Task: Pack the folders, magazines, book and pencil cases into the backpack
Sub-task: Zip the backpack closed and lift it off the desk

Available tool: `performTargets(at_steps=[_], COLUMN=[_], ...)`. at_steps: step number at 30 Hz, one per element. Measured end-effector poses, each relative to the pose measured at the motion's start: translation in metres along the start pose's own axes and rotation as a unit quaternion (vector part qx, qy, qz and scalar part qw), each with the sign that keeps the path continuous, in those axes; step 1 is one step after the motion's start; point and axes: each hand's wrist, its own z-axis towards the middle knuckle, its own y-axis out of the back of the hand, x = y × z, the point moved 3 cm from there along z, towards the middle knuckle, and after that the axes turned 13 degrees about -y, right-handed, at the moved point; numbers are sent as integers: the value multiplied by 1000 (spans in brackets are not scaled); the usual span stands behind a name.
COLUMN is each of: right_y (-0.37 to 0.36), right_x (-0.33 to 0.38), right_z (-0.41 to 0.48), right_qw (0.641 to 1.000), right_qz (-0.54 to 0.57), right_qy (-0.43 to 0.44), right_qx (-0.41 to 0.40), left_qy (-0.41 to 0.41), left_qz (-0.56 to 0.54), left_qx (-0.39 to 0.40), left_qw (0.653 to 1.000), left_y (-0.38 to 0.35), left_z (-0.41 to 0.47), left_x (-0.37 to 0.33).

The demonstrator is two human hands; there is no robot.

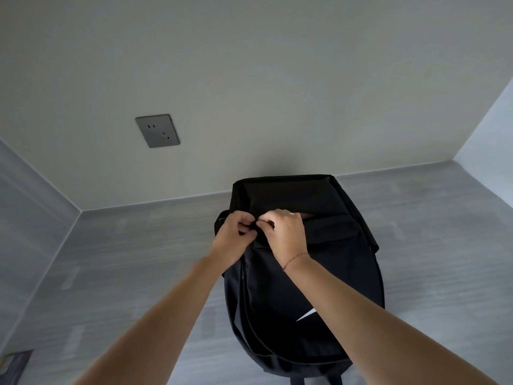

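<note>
A black backpack (311, 295) stands upright on the grey table (138, 259), leaning against the wall. A white mark shows low on its front. My left hand (236, 234) pinches the fabric at the top left of the bag's opening. Right beside it, my right hand (286, 232) pinches something small at the same spot, likely the zip pull, though it is hidden by the fingers. A narrow gap in the opening shows to the right of my right hand, with something reddish inside. No folders, magazines, book or pencil cases lie in view.
A grey wall socket (157, 131) sits on the pale wall behind and left of the bag. A dark printed item (16, 365) pokes in at the lower left corner. The table runs into a corner at the right.
</note>
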Motion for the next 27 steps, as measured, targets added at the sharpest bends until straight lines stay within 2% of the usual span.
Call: performTargets(at_steps=[2,6,10,14,17,20,23,27], right_y=[3,6,25,71,97,102,102,104], right_x=[-4,-7,-20,-84,-135,-148,-147,-160], right_z=[-1,0,6,25,30,34,35,36], right_qw=[998,995,989,957,926,920,921,916], right_qz=[15,10,10,46,94,175,208,218], right_qy=[-47,-82,-118,-259,-350,-346,-329,-335], right_qx=[-35,-59,-91,-124,-104,-53,-31,-29], left_qy=[-43,-86,-132,-124,-141,-193,-255,-266], left_qz=[50,133,211,234,276,330,349,351], left_qx=[9,-42,-17,-18,-26,-26,-10,31], left_qw=[998,986,968,964,950,924,902,897], left_y=[-10,-16,-11,4,-4,-30,-60,-88], left_z=[-1,5,8,8,6,12,26,41], left_x=[-2,-3,-1,7,4,-16,-38,-51])
